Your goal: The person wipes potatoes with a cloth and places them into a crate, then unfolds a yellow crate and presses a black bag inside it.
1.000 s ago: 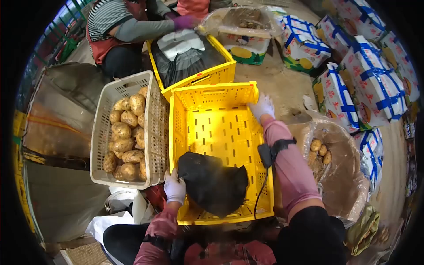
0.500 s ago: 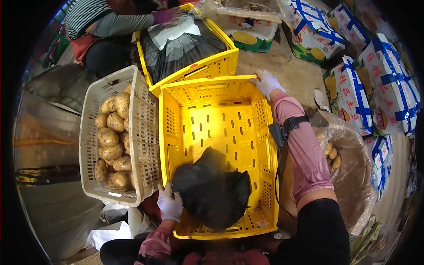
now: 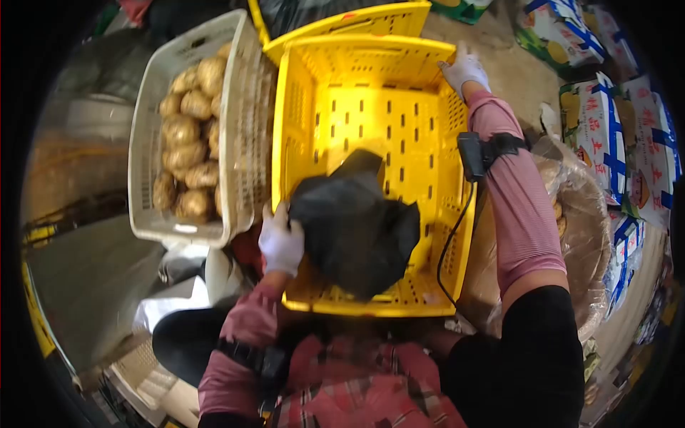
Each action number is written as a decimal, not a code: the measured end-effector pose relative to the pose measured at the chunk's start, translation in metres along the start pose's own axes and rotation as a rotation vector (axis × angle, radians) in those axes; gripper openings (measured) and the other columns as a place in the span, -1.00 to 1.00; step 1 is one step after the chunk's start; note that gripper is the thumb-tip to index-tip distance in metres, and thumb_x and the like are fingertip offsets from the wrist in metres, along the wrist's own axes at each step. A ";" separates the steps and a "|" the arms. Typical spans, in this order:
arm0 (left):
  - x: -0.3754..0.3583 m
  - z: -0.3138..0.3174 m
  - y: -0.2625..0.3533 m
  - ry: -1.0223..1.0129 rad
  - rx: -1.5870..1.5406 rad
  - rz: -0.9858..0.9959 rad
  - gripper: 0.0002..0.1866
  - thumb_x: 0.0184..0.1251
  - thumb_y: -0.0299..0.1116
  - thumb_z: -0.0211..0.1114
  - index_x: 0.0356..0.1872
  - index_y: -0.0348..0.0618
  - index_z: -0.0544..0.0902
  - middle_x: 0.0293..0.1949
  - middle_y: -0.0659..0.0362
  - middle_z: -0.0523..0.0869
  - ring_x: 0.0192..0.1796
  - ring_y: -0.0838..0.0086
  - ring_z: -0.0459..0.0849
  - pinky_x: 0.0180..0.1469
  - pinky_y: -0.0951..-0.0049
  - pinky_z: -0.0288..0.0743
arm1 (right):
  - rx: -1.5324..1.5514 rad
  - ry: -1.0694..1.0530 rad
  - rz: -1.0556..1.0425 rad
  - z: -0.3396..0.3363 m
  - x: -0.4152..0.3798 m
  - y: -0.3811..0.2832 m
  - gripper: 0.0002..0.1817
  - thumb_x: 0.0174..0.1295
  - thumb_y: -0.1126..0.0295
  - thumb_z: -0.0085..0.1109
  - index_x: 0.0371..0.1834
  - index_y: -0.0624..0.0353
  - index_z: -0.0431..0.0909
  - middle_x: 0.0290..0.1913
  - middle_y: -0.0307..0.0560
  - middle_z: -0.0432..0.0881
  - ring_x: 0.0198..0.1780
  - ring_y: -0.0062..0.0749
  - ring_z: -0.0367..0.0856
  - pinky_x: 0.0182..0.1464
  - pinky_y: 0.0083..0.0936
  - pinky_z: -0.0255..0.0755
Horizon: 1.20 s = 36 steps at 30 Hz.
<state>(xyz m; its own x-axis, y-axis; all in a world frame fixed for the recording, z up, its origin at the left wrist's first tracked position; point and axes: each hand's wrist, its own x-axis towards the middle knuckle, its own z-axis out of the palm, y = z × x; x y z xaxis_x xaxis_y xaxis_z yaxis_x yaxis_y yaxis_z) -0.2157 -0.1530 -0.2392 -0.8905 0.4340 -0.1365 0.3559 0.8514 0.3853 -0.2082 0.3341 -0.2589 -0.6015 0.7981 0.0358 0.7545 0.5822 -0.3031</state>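
Note:
A yellow plastic crate with slotted walls and floor stands before me. Inside its near end lies a crumpled black plastic bag, blurred along its lower part. My left hand, in a white glove, is closed over the crate's left rim near the bag, with fingertips pointing away from me. At the far right corner, my right hand, also gloved, grips the rim; some of its fingers are hidden by the wall.
To the left, a whitish crate holds several potatoes. Another yellow crate with black plastic adjoins the far side. On the right are a plastic-lined box and printed cartons with blue tape. A cable hangs from my right forearm.
My view has tilted down, so the crates sit higher in it and more of my lap shows. Both hands stay on the yellow crate's rim, and the black bag remains inside.

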 end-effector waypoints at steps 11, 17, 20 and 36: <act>0.003 -0.009 0.003 -0.040 -0.069 0.016 -0.61 0.18 -0.28 0.24 0.07 -0.03 0.61 0.13 -0.20 0.53 0.06 -0.08 0.62 0.05 0.02 0.55 | 0.192 -1.313 -0.291 -0.103 -0.288 -0.076 -0.53 0.24 -0.02 0.30 -0.12 0.23 0.74 -0.27 0.02 0.77 -0.26 -0.30 0.72 -0.14 -0.37 0.55; -0.002 -0.009 -0.004 0.089 0.125 0.201 -0.73 0.12 -0.18 0.27 -0.19 -0.01 0.76 0.29 -0.10 0.47 0.33 -0.07 0.36 0.43 -0.19 0.11 | 0.166 -1.088 -0.189 -0.042 -0.377 -0.127 -0.40 0.17 -0.22 0.21 -0.08 0.12 0.74 -0.07 0.15 0.74 0.02 0.00 0.70 0.10 -0.21 0.52; -0.002 -0.021 0.006 0.171 0.039 0.247 -0.71 0.18 -0.17 0.22 -0.26 -0.11 0.78 0.26 -0.08 0.54 0.40 0.02 0.34 0.46 -0.16 0.08 | -0.019 -1.007 -0.234 -0.041 -0.411 -0.140 -0.37 0.21 -0.19 0.20 0.07 0.15 0.67 0.13 0.19 0.65 0.14 0.07 0.64 0.22 -0.18 0.47; 0.046 -0.045 0.048 -0.682 -1.681 -0.403 -0.63 0.58 -0.10 0.06 0.10 -0.13 0.63 -0.07 0.14 0.78 -0.07 0.36 0.74 0.00 0.39 0.62 | 0.628 -0.363 0.070 -0.089 -0.423 -0.108 -0.53 0.16 0.19 0.46 0.00 0.29 0.59 -0.26 -0.12 0.64 -0.39 -0.58 0.58 -0.30 -0.55 0.52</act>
<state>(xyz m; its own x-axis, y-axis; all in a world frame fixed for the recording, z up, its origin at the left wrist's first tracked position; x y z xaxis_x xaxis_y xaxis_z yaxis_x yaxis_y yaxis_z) -0.2522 -0.1060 -0.1860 -0.4343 0.6962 -0.5715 -0.8210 -0.0448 0.5692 -0.0119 -0.0520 -0.1568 -0.6888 0.6648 -0.2892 0.5669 0.2451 -0.7865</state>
